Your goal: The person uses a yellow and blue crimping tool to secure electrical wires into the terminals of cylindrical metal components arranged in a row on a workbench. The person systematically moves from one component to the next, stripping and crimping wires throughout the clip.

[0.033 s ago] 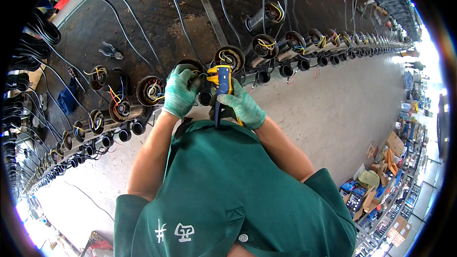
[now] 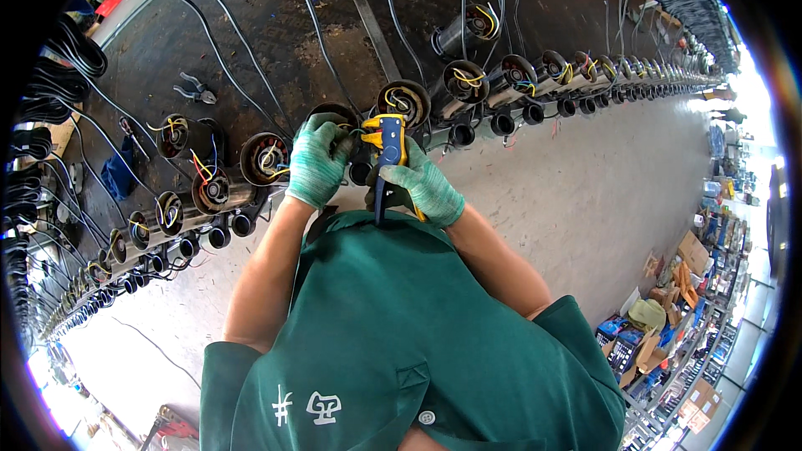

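Note:
My right hand [image 2: 428,186], in a green knit glove, is closed around the handles of a blue and yellow wire stripper [image 2: 391,144]. The tool's yellow jaws face left, toward my other hand. My left hand [image 2: 317,159], gloved alike, has its fingers pinched on a thin wire [image 2: 357,131] that runs to the jaws; the fingertips partly hide it. Just beyond the left fingers is a dark cylindrical motor housing [image 2: 332,110], mostly covered by the glove. Beyond the stripper, another open housing [image 2: 403,103] shows a coil and light wires inside.
A long row of similar housings [image 2: 464,82] with coloured wires curves away on both sides. Black cables [image 2: 313,21] cross the dark bench [image 2: 267,0]. Pliers [image 2: 195,90] and a blue cloth-like item [image 2: 119,174] lie at the left. Boxes [image 2: 647,351] stand at the lower right.
The lower end of the wire stripper's handles has shifted very slightly left. Both hands stay in place otherwise.

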A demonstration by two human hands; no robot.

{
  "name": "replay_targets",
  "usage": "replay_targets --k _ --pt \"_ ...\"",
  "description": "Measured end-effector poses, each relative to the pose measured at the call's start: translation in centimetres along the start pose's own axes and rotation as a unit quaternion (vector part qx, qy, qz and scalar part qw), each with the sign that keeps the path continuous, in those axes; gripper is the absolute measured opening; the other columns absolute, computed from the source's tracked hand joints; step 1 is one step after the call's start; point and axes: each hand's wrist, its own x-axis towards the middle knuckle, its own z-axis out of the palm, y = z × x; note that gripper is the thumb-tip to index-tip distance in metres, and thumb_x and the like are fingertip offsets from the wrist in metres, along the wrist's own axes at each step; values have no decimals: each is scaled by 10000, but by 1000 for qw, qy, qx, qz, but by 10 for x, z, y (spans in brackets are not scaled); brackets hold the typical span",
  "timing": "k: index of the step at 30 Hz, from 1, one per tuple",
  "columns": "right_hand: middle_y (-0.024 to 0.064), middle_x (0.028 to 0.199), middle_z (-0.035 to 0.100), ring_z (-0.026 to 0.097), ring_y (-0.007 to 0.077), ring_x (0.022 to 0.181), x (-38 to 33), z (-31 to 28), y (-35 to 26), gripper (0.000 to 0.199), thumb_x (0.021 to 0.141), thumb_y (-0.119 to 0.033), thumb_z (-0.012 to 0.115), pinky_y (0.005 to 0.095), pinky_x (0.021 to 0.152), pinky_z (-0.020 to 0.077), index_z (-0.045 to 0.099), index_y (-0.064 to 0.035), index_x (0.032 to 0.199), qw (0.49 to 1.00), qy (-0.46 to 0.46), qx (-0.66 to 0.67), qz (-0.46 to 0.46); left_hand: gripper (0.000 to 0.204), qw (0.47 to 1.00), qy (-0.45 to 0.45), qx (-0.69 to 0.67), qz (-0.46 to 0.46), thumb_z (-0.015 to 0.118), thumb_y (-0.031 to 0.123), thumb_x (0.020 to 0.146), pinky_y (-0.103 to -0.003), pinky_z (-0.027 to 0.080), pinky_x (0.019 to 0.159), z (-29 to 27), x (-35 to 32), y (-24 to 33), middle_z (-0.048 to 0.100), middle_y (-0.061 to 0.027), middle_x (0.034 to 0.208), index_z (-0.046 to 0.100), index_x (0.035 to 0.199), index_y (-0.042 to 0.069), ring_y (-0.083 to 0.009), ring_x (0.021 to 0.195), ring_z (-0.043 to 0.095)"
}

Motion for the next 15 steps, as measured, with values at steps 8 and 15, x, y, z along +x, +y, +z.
replay_targets --k 8,15 --pt "72 1248 640 701 225 1079 7 3 4 698 1000 -132 694 428 878 654 371 -128 1618 1000 1 -13 14 140 999 17 -37 9 777 64 834 -472 544 898 3 -6 0 711 -159 1152 739 962 20 -396 1021 668" --pt "44 1291 611 614 153 1136 5 -1 -5 635 1043 -153 666 347 1015 538 388 -88 1610 991 7 -137 -2 170 1000 -10 -13 25 778 76 843 -475 542 932 -1 -4 -4 712 -158 1173 761 1006 33 -395 1054 671"
